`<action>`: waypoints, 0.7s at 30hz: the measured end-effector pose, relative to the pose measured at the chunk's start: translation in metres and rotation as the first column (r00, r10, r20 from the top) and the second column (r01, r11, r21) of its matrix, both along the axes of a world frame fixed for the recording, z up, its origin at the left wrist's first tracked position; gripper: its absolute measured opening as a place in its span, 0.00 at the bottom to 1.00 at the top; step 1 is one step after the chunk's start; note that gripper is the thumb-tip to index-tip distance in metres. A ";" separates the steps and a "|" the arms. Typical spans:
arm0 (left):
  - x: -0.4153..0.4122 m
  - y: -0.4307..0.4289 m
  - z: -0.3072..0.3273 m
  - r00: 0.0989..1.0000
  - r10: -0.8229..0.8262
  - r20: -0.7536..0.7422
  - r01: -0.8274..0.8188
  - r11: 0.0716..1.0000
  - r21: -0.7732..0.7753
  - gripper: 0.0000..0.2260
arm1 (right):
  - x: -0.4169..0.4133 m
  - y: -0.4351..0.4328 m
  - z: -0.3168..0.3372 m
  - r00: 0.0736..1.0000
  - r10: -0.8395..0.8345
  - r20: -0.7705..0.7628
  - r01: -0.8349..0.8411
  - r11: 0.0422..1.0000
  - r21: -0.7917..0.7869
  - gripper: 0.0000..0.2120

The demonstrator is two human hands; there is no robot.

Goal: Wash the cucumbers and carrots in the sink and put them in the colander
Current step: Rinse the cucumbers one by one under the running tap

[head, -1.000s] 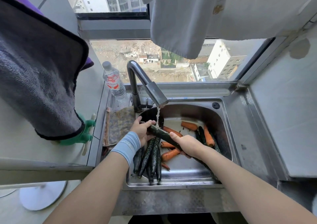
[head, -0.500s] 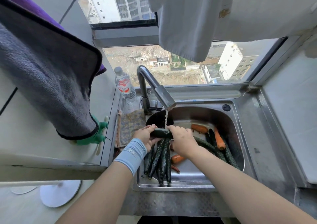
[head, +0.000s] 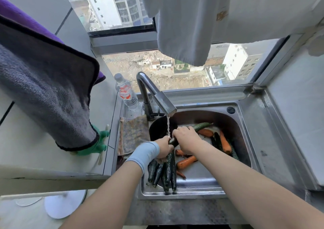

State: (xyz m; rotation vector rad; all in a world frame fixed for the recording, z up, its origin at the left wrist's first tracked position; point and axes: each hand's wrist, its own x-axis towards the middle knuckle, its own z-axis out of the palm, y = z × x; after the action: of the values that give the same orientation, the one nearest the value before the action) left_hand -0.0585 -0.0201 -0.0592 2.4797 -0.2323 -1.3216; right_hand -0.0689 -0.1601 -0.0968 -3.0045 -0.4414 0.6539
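both hands, left hand (head: 164,147) and right hand (head: 186,142), grip one cucumber (head: 201,126) under the faucet (head: 157,97); beneath that grip the sink (head: 245,132) holds cucumbers and carrots (head: 186,162).

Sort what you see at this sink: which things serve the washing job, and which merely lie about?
Job: left hand, right hand, held cucumber, other cucumbers, carrots, tap, sink.
Lying about: water bottle, grey towel, patterned cloth, green glove.

Your steel surface (head: 273,141) carries a water bottle (head: 125,93) and what looks like a worn cloth (head: 133,132) left of the sink (head: 192,192); cucumbers (head: 168,169) and carrots (head: 185,162) lie inside it.
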 end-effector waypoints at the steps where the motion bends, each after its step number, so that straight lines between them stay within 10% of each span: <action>1: -0.002 -0.001 -0.002 0.997 0.071 -0.025 -0.072 0.996 -0.058 0.14 | 0.000 -0.006 -0.001 1.000 -0.030 -0.009 0.030 0.999 0.025 0.22; 7: 0.007 -0.010 -0.012 0.982 0.160 0.102 -0.150 0.984 -0.098 0.13 | -0.006 -0.010 -0.011 0.996 -0.087 -0.004 0.087 0.988 0.124 0.19; 12: 0.010 -0.003 -0.014 0.898 0.431 -0.084 -0.436 0.851 -0.293 0.12 | 0.002 -0.008 -0.005 0.998 -0.065 0.017 0.063 0.995 0.082 0.20; 17: 0.023 0.007 -0.011 0.924 0.253 0.288 -0.147 0.928 -0.343 0.20 | 0.012 -0.004 -0.001 0.989 -0.101 -0.108 0.120 0.973 0.197 0.20; 21: 0.021 0.003 -0.001 0.919 -0.156 0.363 0.193 0.979 -0.070 0.22 | 0.016 -0.002 -0.004 0.960 -0.126 -0.252 0.176 0.967 0.186 0.17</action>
State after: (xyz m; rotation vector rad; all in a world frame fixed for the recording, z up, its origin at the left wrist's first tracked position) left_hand -0.0376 -0.0170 -0.0600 2.6401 -0.6051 -0.8796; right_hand -0.0527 -0.1624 -0.1009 -2.6869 -0.2457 0.8812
